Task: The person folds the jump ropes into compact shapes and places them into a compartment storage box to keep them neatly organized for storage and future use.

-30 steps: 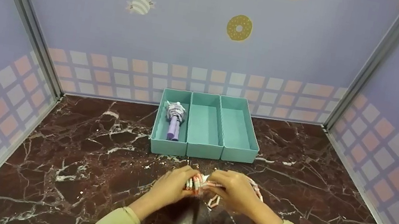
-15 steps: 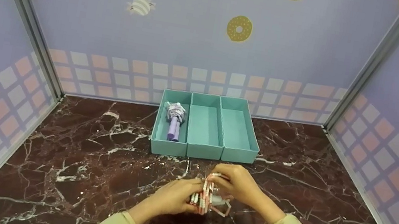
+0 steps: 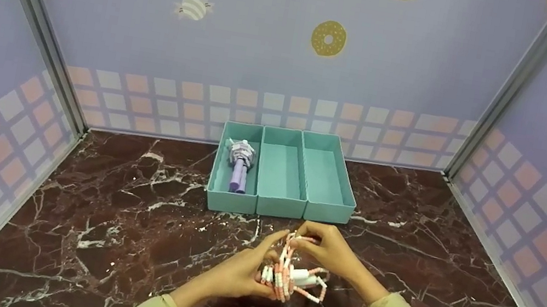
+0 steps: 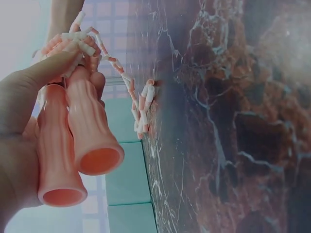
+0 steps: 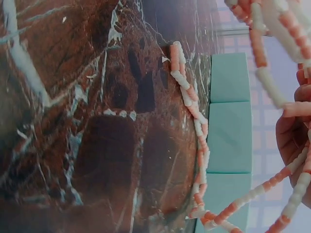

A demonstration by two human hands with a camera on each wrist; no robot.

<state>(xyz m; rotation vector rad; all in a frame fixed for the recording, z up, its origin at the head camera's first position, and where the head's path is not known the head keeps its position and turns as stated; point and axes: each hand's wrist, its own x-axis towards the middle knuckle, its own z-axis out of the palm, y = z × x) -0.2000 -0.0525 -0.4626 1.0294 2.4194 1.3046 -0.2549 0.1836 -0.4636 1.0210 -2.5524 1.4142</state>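
A beaded jump rope in pink-orange and white is bundled between the two hands, just above the table. My left hand holds the bundle; in the left wrist view its thumb lies over the beads beside two pink handles, whose hollow ends face the camera. My right hand pinches a strand at the top of the bundle. Loose beaded strands hang down in the right wrist view. A white piece shows amid the loops; its kind is unclear. Part of the bundle is hidden by the fingers.
A teal box with three compartments stands behind the hands. Its left compartment contains a coiled jump rope with purple handles. Patterned walls enclose the dark marbled table at the back and sides.
The hands were close together over the bundle. The right hand has since drawn a strand up and slightly right, and the left hand has shifted right, with the loops turned more into view.
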